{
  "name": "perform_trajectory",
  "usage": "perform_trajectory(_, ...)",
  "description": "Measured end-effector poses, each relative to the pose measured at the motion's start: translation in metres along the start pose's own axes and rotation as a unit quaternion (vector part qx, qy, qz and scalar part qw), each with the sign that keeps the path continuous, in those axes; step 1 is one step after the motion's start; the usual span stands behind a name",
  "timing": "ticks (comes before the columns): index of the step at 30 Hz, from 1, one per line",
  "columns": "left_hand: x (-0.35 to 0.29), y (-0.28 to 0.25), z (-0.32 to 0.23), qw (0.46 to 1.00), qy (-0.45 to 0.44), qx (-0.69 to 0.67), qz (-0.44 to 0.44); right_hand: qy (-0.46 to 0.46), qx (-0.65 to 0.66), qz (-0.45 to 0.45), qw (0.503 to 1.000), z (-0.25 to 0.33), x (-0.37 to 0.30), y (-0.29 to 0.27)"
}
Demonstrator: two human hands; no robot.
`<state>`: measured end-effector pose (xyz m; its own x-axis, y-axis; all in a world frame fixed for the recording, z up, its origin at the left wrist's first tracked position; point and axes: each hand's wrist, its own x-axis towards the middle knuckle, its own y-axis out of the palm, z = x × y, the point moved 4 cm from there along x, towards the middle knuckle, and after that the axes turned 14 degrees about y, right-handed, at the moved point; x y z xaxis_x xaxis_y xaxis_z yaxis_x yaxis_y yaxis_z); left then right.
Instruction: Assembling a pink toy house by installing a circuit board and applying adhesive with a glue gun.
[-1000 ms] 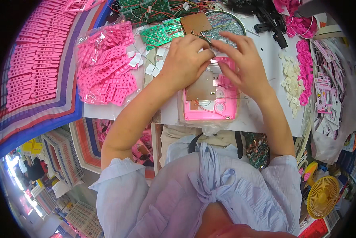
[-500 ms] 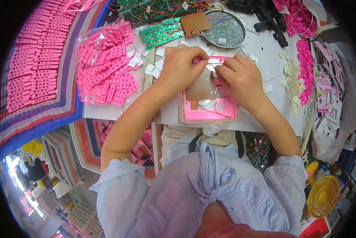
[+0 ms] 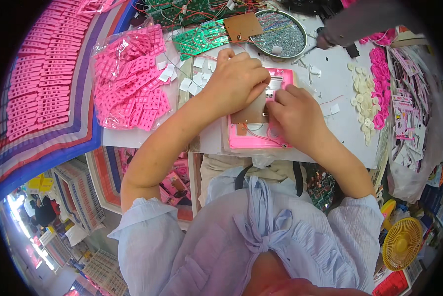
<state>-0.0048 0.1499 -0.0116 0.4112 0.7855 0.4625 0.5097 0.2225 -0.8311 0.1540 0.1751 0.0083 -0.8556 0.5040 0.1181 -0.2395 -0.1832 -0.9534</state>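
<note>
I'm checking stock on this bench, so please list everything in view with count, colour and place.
Pink case: one, pink, table centre
Inner board: one, brown, in the case
Table: one, white, under the case
Green boards: several, green, table back
Square board: one, brown, table back
Round tray: one, dark-rimmed, table back
Metal bits: many, grey, in the tray
Bag of parts: one, clear with pink, table left
Round pieces: many, white, table right
Strips: many, pink, far left
Cards: many, mixed, far right
Fan: one, yellow, lower right
Blurred shape: one, dark, upper right, unclear
Shirt: one, light blue, lower centre
Left hand: one, bare, at the case
Right hand: one, bare, at the case
</note>
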Motion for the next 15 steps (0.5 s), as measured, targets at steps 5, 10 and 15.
perform_trajectory(5, 0.014, 0.001, -0.007, 0.989, 0.072, 0.066, 0.113, 0.065, 0.093, -0.094, 0.989, -0.004, -0.016, 0.008)
perform_trajectory(10, 0.032, 0.018, -0.023, 0.930, 0.144, 0.201, 0.271, 0.081, 0.086, -0.080, 0.990, -0.003, -0.014, 0.004)
perform_trajectory(15, 0.042, 0.016, -0.026, 0.923, 0.109, 0.135, 0.343, 0.105, 0.128, -0.074, 0.983, -0.002, -0.013, 0.007)
